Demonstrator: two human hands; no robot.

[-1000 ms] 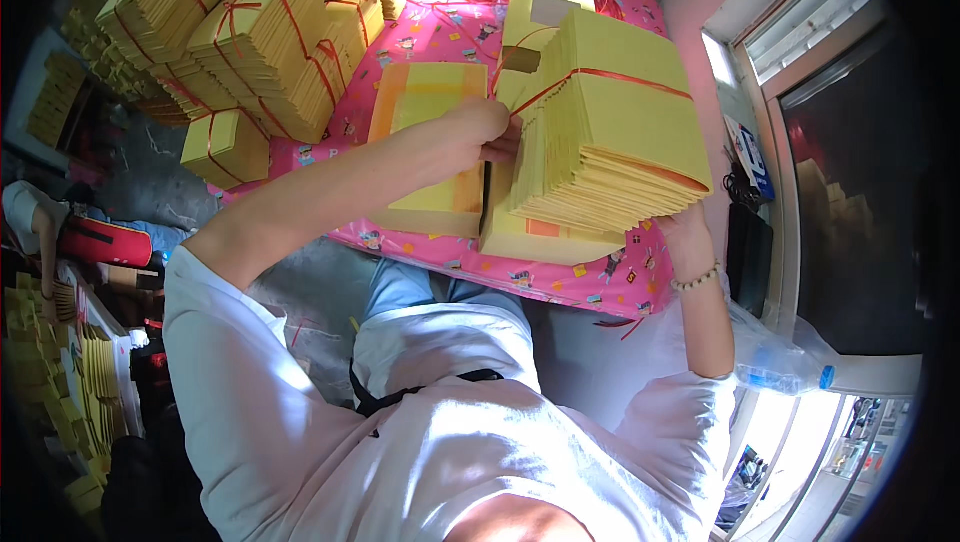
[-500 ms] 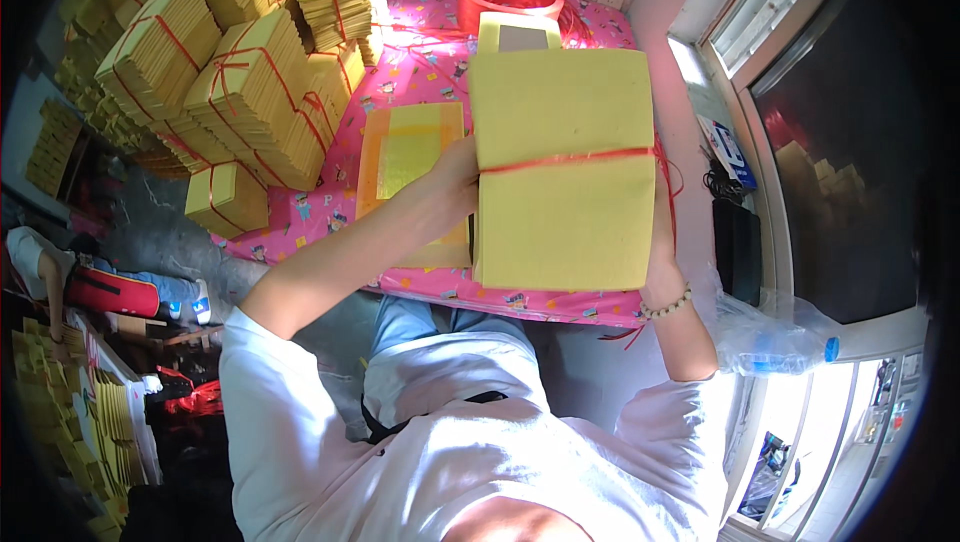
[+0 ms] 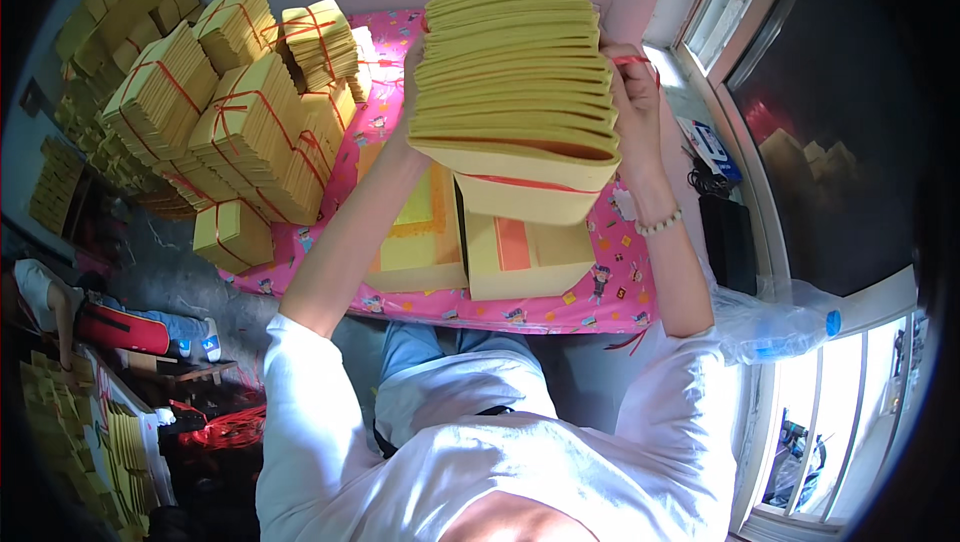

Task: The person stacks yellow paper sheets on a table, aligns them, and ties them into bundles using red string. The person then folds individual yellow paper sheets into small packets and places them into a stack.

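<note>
Bundle (image 3: 515, 72) of yellow paper sheets sits upper centre, raised off the table (image 3: 600, 307), my left hand (image 3: 410, 82) pressing one side, my right hand (image 3: 630, 92) clamping the other with red string (image 3: 632, 60) pinched in its fingers. Loose string could let the slick, thin sheets fan and spill onto the flat stacks (image 3: 520, 252) below.

You hold a thick yellow paper bundle (image 3: 515, 72), bound by a red band, raised over the pink table's (image 3: 610, 302) right half. Below it, near the front edge, lie flat yellow packs (image 3: 525, 257) with orange patches. More red-tied yellow bundles (image 3: 250, 127) stand stacked along the table's left edge and far-left corner.
</note>
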